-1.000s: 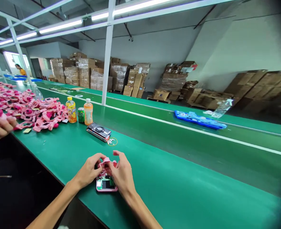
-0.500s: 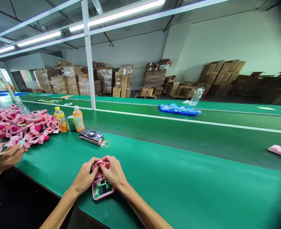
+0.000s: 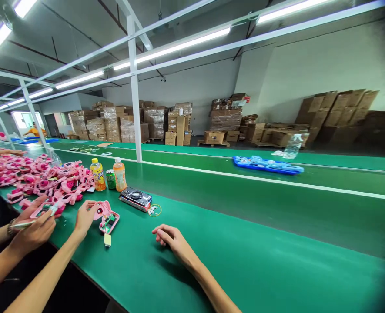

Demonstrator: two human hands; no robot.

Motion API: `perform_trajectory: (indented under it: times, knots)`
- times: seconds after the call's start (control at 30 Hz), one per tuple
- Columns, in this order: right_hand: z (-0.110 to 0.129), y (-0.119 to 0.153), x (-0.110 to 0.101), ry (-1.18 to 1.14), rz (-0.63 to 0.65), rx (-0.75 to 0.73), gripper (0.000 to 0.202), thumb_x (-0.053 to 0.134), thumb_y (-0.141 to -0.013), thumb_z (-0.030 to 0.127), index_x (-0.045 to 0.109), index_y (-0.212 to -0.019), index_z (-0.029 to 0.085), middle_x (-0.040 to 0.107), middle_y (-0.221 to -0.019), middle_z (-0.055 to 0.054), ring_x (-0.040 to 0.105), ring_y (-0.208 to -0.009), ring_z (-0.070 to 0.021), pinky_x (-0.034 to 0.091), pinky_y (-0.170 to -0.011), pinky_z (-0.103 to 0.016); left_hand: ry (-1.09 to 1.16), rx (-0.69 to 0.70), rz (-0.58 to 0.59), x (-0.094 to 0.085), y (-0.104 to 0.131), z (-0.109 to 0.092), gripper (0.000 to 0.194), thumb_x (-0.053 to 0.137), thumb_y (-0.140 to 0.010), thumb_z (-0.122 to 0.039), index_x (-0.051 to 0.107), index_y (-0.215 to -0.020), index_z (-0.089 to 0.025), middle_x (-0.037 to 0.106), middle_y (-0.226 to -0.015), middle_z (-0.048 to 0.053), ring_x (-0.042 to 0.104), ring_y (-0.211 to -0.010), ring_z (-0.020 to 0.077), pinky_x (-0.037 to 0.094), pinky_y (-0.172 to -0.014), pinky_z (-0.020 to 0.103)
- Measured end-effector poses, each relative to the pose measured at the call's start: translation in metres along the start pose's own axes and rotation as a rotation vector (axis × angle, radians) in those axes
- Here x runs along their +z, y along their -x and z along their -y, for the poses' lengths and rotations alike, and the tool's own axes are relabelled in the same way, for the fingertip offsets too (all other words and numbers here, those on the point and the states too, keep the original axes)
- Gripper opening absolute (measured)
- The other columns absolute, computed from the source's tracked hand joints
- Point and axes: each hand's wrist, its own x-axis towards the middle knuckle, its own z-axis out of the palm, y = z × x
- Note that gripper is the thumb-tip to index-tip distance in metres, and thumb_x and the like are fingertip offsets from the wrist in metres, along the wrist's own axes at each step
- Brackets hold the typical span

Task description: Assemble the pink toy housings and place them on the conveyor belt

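My left hand (image 3: 85, 217) pinches the edge of an opened pink plastic toy casing (image 3: 101, 210), left of centre at the bench's near side. A green circuit board (image 3: 108, 223) shows inside its lower half. A small pale yellow piece (image 3: 108, 240) hangs or lies at its near end; I cannot tell which. My right hand (image 3: 172, 241) is over the green bench, fingers loosely curled and apart, holding nothing. Left of my left hand, a co-worker's hands (image 3: 35, 226) hold another pink casing (image 3: 45, 209) and a thin pale tool.
A pile of pink casings (image 3: 48, 178) covers the bench at left. Two drink bottles (image 3: 98, 174), a green can (image 3: 110, 179) and a dark device on a box (image 3: 135, 198) stand beyond my hands. Farther back lies a blue tray (image 3: 267, 166). Another person's hands are at far left.
My hands have come apart. The left has moved left with the pink casing, towards the pile; the right has let go and moved right. My view has turned somewhat left.
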Motion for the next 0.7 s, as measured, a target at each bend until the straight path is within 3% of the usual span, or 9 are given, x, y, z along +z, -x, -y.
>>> perform_trajectory:
  times: [0.07,0.17,0.3,0.43,0.57,0.7]
  knots:
    - [-0.001,-0.001,0.000,0.014,0.012,0.007,0.065,0.062,-0.079,0.079,0.071,-0.092,0.016,0.062,-0.075,-0.003,0.051,-0.067,-0.0139,0.039,-0.065,-0.028,-0.064,-0.035,-0.118,-0.016,-0.019,0.008,0.033,0.069,-0.088,-0.047,0.062,-0.084,-0.015,0.066,-0.083,0.003,0.066,-0.081,0.0192,0.055,-0.076,0.035]
    - [-0.002,-0.002,-0.002,0.028,0.012,0.012,0.066,0.061,-0.079,0.080,0.072,-0.092,0.016,0.062,-0.075,-0.002,0.050,-0.066,-0.0140,0.038,-0.064,-0.028,-0.135,-0.087,-0.220,-0.023,-0.033,0.016,0.023,0.065,-0.096,-0.037,0.065,-0.098,-0.013,0.067,-0.095,0.004,0.066,-0.085,0.0169,0.057,-0.080,0.036]
    - [0.001,-0.002,-0.002,0.029,0.005,0.019,0.066,0.062,-0.077,0.080,0.071,-0.090,0.016,0.061,-0.073,-0.001,0.050,-0.065,-0.0136,0.038,-0.064,-0.028,-0.154,-0.151,-0.319,-0.018,-0.034,0.016,0.029,0.064,-0.097,-0.037,0.063,-0.115,-0.014,0.067,-0.111,0.007,0.067,-0.095,0.0199,0.058,-0.085,0.040]
    - [0.005,-0.001,-0.001,0.034,-0.015,0.026,0.066,0.063,-0.077,0.080,0.071,-0.089,0.016,0.061,-0.074,-0.002,0.050,-0.065,-0.0136,0.040,-0.065,-0.028,-0.116,-0.133,-0.328,-0.025,-0.027,0.005,0.035,0.067,-0.092,-0.045,0.063,-0.113,-0.017,0.069,-0.103,0.006,0.067,-0.091,0.0208,0.057,-0.081,0.037]
    - [0.005,-0.002,-0.001,-0.010,-0.044,0.045,0.069,0.067,-0.072,0.081,0.071,-0.091,0.015,0.061,-0.073,-0.001,0.050,-0.062,-0.0127,0.040,-0.062,-0.028,-0.076,-0.110,-0.287,-0.061,-0.016,0.001,0.037,0.070,-0.084,-0.051,0.064,-0.104,-0.021,0.068,-0.085,0.002,0.066,-0.085,0.0218,0.056,-0.073,0.032]
    - [0.005,-0.002,-0.001,-0.134,-0.119,0.051,0.066,0.071,-0.073,0.078,0.073,-0.095,0.016,0.060,-0.074,-0.001,0.049,-0.062,-0.0122,0.041,-0.061,-0.027,0.024,-0.127,-0.192,-0.110,0.005,0.013,0.029,0.067,-0.085,-0.049,0.063,-0.095,-0.022,0.063,-0.071,-0.001,0.065,-0.076,0.0199,0.055,-0.067,0.028]
